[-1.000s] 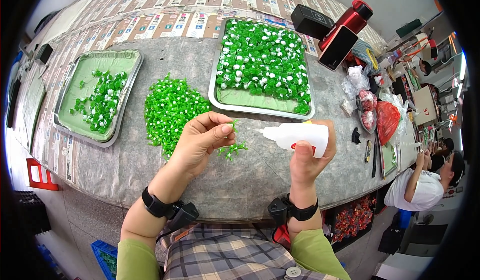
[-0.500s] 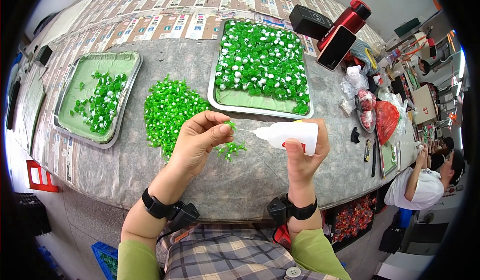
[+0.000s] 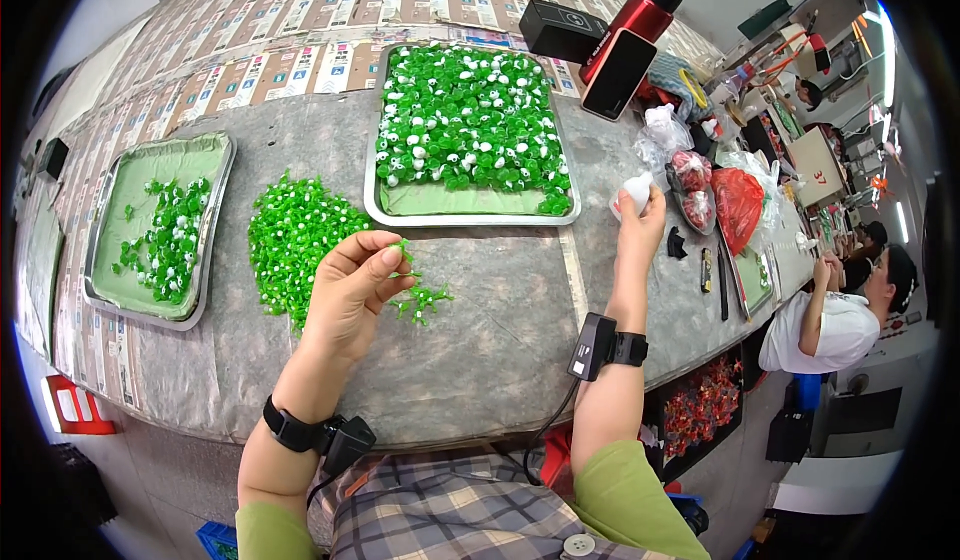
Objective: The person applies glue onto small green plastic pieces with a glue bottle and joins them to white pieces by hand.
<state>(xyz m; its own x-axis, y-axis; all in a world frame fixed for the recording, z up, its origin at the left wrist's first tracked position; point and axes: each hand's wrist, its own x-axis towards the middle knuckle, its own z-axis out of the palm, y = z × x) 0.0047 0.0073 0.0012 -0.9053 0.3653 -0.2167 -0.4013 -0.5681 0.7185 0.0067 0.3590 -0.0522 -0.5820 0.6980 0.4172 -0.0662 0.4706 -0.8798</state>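
My left hand [image 3: 350, 290] is closed in a pinch, with a small bright green plastic piece [image 3: 403, 250] between thumb and fingertips. Just right of those fingers, a few loose green pieces [image 3: 425, 303] lie on the grey table cover. A heap of the same green pieces with white dots [image 3: 300, 235] is to the left of my hand. Farther right, my right hand [image 3: 643, 228] is wrapped round a white squeeze bottle [image 3: 634, 194], at the near side of clear plastic bags. Fingers hide part of the bottle, and whether its base touches the table I cannot tell.
A large metal tray [image 3: 470, 220] crowded with green-and-white pieces stands beyond my hands. Another tray [image 3: 125, 165], partly filled, is at left. A phone [image 3: 618, 75], red flask [image 3: 650, 10], black box [image 3: 562, 30] and red bag [image 3: 737, 210] stand right. A person [image 3: 825, 310] sits at far right.
My right hand has carried the white bottle away from the green piece, off to the right beside the plastic bags. My left hand still pinches its piece. The whole view has shifted somewhat rightward.
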